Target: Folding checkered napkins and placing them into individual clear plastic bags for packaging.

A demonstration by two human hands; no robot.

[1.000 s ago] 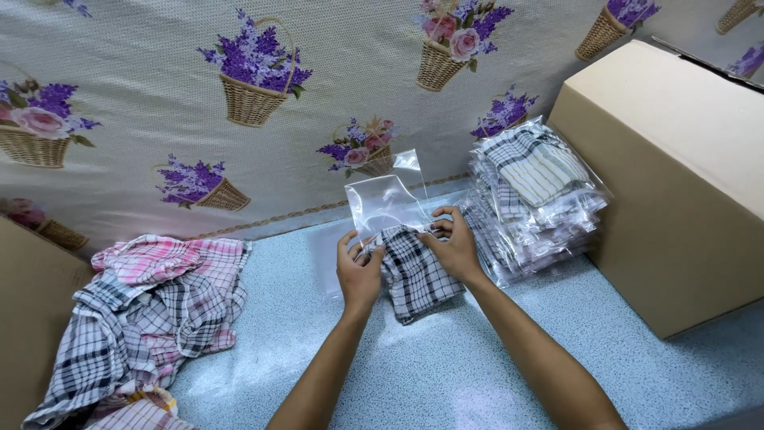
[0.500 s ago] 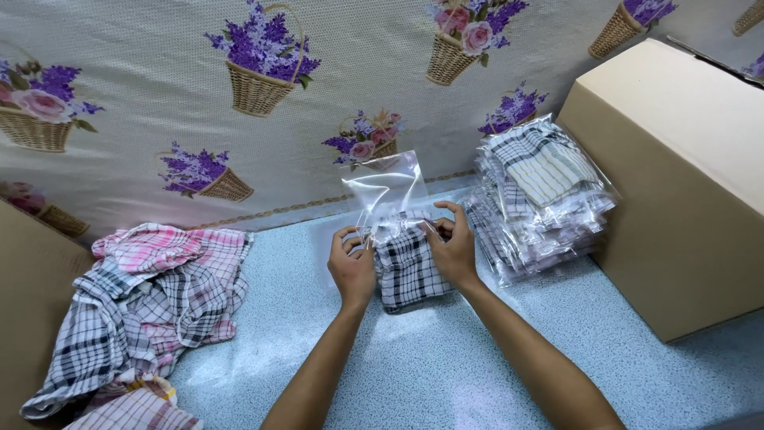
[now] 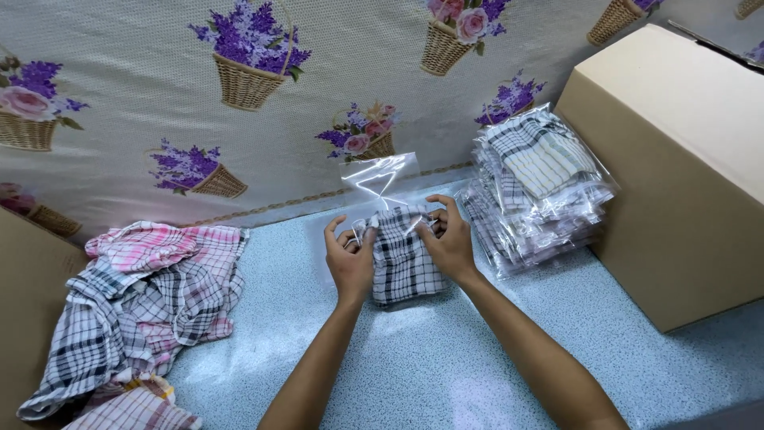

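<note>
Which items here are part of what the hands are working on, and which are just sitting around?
In hand:
- left hand and right hand, both gripping the folded black-and-white checked cloth
- clear plastic bag at the cloth's far end

Lying about:
- stack of bagged checked cloths
- heap of loose pink and grey checked cloths
- tan cardboard box

left hand (image 3: 350, 259) and right hand (image 3: 451, 243) grip a folded black-and-white checked cloth (image 3: 402, 259) at centre, half inside a clear plastic bag (image 3: 380, 177) | stack of bagged cloths (image 3: 537, 187) at 2 o'clock | cardboard box (image 3: 684, 159) at 3 | loose checked cloths (image 3: 143, 299) at 9
</note>
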